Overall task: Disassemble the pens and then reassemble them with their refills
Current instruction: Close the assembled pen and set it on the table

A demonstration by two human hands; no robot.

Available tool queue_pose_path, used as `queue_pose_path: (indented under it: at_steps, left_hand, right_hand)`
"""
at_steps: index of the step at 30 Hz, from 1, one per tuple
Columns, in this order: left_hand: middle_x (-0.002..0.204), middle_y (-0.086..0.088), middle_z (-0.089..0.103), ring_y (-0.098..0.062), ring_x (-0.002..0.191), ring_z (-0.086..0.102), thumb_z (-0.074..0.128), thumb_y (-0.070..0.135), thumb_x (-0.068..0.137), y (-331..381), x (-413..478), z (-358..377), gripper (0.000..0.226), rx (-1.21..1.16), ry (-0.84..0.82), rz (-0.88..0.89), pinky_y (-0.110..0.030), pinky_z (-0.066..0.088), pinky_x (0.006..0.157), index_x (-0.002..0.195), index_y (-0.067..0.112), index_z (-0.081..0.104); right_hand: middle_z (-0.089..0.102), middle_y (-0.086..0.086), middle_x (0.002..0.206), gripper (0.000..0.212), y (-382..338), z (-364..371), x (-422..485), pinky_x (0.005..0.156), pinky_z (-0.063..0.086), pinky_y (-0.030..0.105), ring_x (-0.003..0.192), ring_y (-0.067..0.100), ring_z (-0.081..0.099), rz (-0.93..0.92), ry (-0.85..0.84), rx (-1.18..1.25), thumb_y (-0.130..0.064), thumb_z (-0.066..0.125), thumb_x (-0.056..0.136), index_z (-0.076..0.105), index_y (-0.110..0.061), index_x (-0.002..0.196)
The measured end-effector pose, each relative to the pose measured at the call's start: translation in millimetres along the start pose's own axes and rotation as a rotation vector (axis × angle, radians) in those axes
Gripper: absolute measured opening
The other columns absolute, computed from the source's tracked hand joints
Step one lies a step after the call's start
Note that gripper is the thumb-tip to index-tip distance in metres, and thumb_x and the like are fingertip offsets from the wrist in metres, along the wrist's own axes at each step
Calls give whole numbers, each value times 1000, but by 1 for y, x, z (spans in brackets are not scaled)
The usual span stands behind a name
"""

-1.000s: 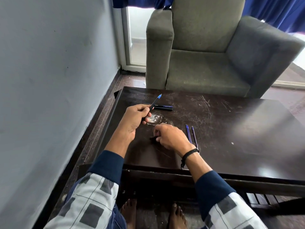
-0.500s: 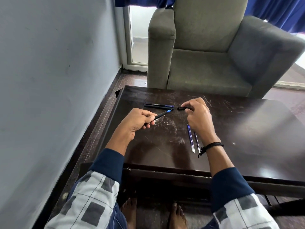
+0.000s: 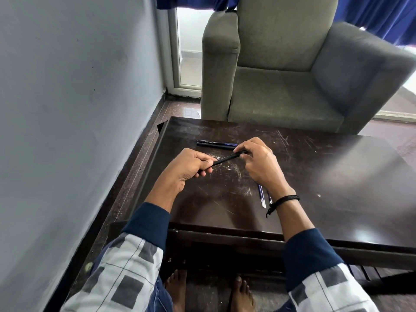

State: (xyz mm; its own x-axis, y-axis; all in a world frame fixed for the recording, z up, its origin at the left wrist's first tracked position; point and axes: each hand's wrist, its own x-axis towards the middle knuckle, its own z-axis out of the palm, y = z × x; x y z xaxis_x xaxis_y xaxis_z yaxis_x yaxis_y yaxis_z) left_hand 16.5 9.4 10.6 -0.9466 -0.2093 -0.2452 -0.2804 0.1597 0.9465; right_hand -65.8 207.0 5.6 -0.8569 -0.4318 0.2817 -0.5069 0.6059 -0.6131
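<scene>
From where I stand, the person holds a slim black pen just above the dark table, tilted so its far end sits higher than the near one. The left hand has its fingers curled round the lower end, and the right hand pinches the upper end between thumb and fingertips, so both are closed on the same pen. It looks like a light, stiff plastic stick, smooth enough to spin in the fingers if held loosely. I would judge a firm wrap on the barrel and a fingertip pinch right at the end piece to be the sensible hold, pulling or twisting along its length and never bending it. Whether that end is a cap or a screw tip I cannot tell. Two loose refills lie side by side on the table beside the right wrist; these thin tubes look far more flexible and likely to roll, best lifted near the middle. The other two pens lie together just beyond the hands.
</scene>
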Motion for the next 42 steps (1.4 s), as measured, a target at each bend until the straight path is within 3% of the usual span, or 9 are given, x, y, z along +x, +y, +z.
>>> queue_pose_path:
  at_steps: [5, 11, 16, 24, 27, 31, 37, 40, 42]
  left_hand:
    - [70, 0, 72, -1, 50, 52, 67, 10, 96, 1, -1, 2, 13, 47, 19, 9, -13, 37, 47, 94, 17, 78]
    - [66, 1, 71, -2, 48, 48, 69, 12, 95, -2, -1, 6, 12, 78, 53, 14, -9, 38, 46, 89, 15, 79]
    - [61, 0, 70, -3, 52, 48, 69, 8, 94, -7, 2, 12, 16, 75, 114, 44, -16, 40, 54, 85, 17, 79]
    - [68, -7, 71, -11, 57, 46, 71, 10, 92, -7, 4, 9, 15, 102, 133, 58, -22, 40, 59, 83, 5, 81]
    - [68, -2, 74, -8, 58, 54, 72, 13, 92, -4, 3, 7, 13, 150, 128, 71, -23, 45, 65, 83, 14, 81]
    - [87, 4, 78, -8, 87, 68, 80, 24, 86, -5, 8, -4, 5, 245, 234, 73, -30, 51, 86, 91, 25, 82]
    - [123, -1, 71, -19, 117, 64, 68, 17, 95, -3, 11, -26, 30, 112, 440, 57, -43, 48, 108, 124, 19, 71]
    - [113, 3, 72, -15, 107, 68, 61, 12, 97, -3, 11, -34, 32, -109, 476, 74, -38, 54, 100, 129, 15, 68]
    - [98, 9, 70, -10, 91, 70, 59, 9, 98, -3, 10, -37, 30, -235, 458, 68, -23, 58, 82, 126, 12, 69]
  right_hand:
    - [65, -11, 101, 21, 2, 2, 3, 79, 41, 12, 94, 9, 61, 13, -71, 28, -6, 69, 92, 77, -23, 102]
    - [71, -8, 98, 20, 4, 2, 2, 79, 43, 15, 94, 11, 64, 20, -133, 38, -10, 73, 92, 80, -21, 106]
    - [70, -6, 95, 18, 1, 3, -1, 81, 45, 23, 93, 12, 63, -9, -127, 21, -7, 72, 91, 81, -18, 101]
    - [71, -6, 92, 17, 1, 10, -4, 73, 40, 7, 87, 8, 62, 3, -75, 82, -3, 72, 89, 81, -15, 100]
    - [71, -9, 91, 18, 3, 16, -6, 72, 39, 5, 87, 6, 62, 43, -51, 110, -5, 72, 90, 80, -17, 101]
    - [72, -10, 93, 18, 5, 23, -6, 72, 41, 7, 87, 6, 64, 120, 32, 91, -9, 73, 90, 79, -22, 102]
    - [72, -9, 95, 18, 17, 44, -2, 65, 34, 1, 89, 8, 60, 269, 156, 27, -11, 70, 92, 77, -24, 103]
    - [74, -2, 101, 19, 18, 55, 15, 73, 40, 13, 98, 19, 65, 294, 183, 3, -8, 68, 92, 77, -20, 104]
    - [75, 2, 108, 19, 17, 60, 31, 82, 39, 24, 106, 24, 65, 287, 191, -29, -8, 67, 92, 77, -18, 105]
